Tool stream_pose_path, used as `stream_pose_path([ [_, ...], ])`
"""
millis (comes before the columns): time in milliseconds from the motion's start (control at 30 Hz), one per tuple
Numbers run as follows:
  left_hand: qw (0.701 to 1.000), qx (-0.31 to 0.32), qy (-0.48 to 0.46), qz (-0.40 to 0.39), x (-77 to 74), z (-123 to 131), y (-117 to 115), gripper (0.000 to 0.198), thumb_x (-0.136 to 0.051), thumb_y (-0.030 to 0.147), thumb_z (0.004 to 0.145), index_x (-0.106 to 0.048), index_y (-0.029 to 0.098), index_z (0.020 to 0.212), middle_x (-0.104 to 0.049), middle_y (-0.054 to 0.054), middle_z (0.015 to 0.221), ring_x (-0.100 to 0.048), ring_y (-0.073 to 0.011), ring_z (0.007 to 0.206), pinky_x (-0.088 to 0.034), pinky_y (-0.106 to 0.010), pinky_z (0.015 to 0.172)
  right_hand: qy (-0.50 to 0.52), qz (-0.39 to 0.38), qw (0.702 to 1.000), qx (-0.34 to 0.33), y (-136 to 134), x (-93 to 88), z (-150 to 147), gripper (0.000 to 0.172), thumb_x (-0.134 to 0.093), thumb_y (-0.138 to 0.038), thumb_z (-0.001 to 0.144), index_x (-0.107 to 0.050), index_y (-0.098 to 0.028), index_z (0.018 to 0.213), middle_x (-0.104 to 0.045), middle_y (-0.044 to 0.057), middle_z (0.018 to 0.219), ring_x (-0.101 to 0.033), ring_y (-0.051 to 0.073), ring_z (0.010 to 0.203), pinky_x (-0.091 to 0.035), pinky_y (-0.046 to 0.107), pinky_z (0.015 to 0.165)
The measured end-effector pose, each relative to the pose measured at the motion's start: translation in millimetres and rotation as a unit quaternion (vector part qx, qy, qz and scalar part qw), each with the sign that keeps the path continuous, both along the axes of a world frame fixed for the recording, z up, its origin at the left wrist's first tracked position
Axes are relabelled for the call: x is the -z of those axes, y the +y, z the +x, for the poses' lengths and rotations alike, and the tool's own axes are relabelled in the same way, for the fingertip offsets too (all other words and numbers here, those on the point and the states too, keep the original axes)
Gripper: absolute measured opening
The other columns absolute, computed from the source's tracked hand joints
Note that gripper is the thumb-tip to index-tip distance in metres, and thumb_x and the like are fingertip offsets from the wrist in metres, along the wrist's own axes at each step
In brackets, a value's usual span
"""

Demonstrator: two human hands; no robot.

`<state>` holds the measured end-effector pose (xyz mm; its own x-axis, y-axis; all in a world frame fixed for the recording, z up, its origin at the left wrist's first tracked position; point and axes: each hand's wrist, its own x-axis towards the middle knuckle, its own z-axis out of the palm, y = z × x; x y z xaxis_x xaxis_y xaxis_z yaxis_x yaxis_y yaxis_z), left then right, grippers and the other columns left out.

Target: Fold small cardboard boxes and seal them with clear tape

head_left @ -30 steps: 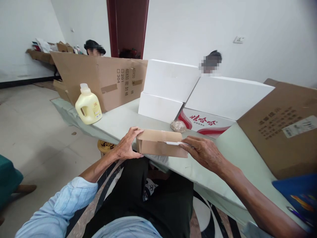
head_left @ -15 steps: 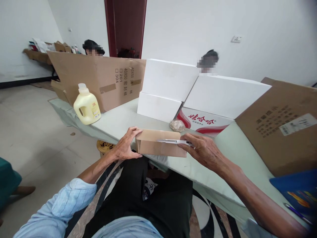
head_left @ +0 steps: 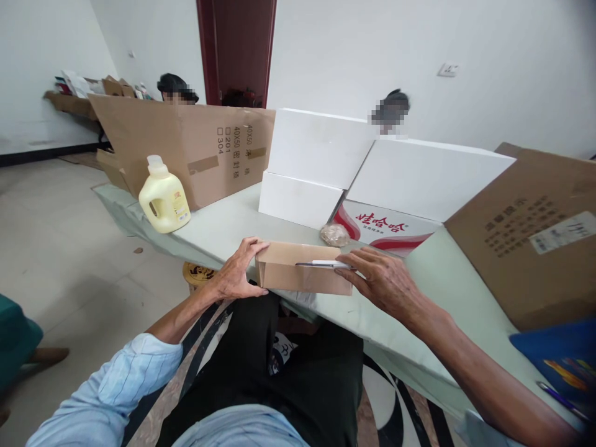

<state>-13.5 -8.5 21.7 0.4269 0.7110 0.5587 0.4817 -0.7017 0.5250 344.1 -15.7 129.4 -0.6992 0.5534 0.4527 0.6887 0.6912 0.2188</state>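
A small brown cardboard box (head_left: 302,279) lies at the near edge of the table, with a strip of clear tape across its middle. My left hand (head_left: 239,273) grips its left end, fingers on the far edge and thumb at the near corner. In my right hand (head_left: 372,273) is a white utility knife (head_left: 321,264), held over the right half of the box. The blade points left, along the line where the top and near side meet. Whether the blade touches the cardboard cannot be made out.
Behind the box sit a clear tape roll (head_left: 334,234) and stacked white boxes (head_left: 321,149). A yellow jug (head_left: 165,198) stands left by a large carton (head_left: 209,149). At right are another carton (head_left: 544,242), a blue item (head_left: 559,354) and a pen (head_left: 561,400). Two people's heads show behind.
The knife and my right hand have shifted very slightly left over the box. My left hand keeps its hold on the box's left end.
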Motion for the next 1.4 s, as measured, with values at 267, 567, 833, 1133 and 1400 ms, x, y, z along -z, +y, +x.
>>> stream_pose_path([
  [267, 1.0, 0.003, 0.004, 0.001, -1.5, -0.5, 0.3, 0.114, -0.096, 0.029, 0.065, -0.035, 0.027, 0.162, -0.039, -0.017, 0.154, -0.044, -0.0412, 0.15, -0.046, -0.057, 0.123, -0.033, -0.021, 0.998, -0.043, 3.0, -11.0, 0.3, 0.038, -0.04, -0.04, 0.116, -0.072, -0.02, 0.106, -0.072, 0.006, 0.084, -0.061, 0.021, 0.078, -0.034, 0.033, 0.064],
  [567, 1.0, -0.005, 0.005, 0.005, -2.4, -1.5, 1.5, 0.112, -0.095, 0.028, 0.065, -0.036, 0.026, 0.161, -0.041, -0.017, 0.151, -0.046, -0.0401, 0.146, -0.048, -0.058, 0.12, -0.122, 0.004, 0.992, 0.008, 3.4, -32.5, 0.8, 0.029, -0.046, -0.024, 0.111, -0.069, -0.021, 0.093, -0.071, 0.006, 0.081, -0.06, 0.02, 0.08, -0.028, 0.033, 0.063],
  [833, 1.0, -0.01, 0.005, -0.004, -0.7, -2.8, 1.5, 0.112, -0.095, 0.03, 0.065, -0.037, 0.026, 0.161, -0.042, -0.016, 0.15, -0.047, -0.0398, 0.145, -0.048, -0.058, 0.12, -0.15, 0.05, 0.987, 0.01, -0.5, -27.6, 7.3, 0.029, -0.045, -0.014, 0.107, -0.068, -0.02, 0.091, -0.069, 0.005, 0.08, -0.059, 0.019, 0.078, -0.03, 0.034, 0.066],
  [1133, 1.0, 0.001, 0.005, -0.007, -0.3, -0.3, 1.6, 0.112, -0.095, 0.028, 0.064, -0.038, 0.026, 0.16, -0.043, -0.016, 0.15, -0.046, -0.04, 0.146, -0.048, -0.059, 0.12, -0.138, 0.077, 0.987, 0.033, -4.1, -12.6, 25.8, 0.03, -0.045, -0.02, 0.111, -0.072, -0.02, 0.098, -0.07, 0.006, 0.081, -0.062, 0.021, 0.08, -0.033, 0.034, 0.067],
  [1400, 1.0, -0.004, 0.01, -0.018, -3.2, -2.9, 3.0, 0.111, -0.092, 0.025, 0.067, -0.033, 0.026, 0.161, -0.04, -0.017, 0.155, -0.042, -0.0391, 0.15, -0.043, -0.06, 0.124, -0.028, 0.019, 0.999, 0.024, -6.8, -13.2, 27.8, 0.036, -0.04, -0.034, 0.114, -0.073, -0.02, 0.108, -0.074, 0.009, 0.092, -0.064, 0.022, 0.086, -0.041, 0.033, 0.069],
])
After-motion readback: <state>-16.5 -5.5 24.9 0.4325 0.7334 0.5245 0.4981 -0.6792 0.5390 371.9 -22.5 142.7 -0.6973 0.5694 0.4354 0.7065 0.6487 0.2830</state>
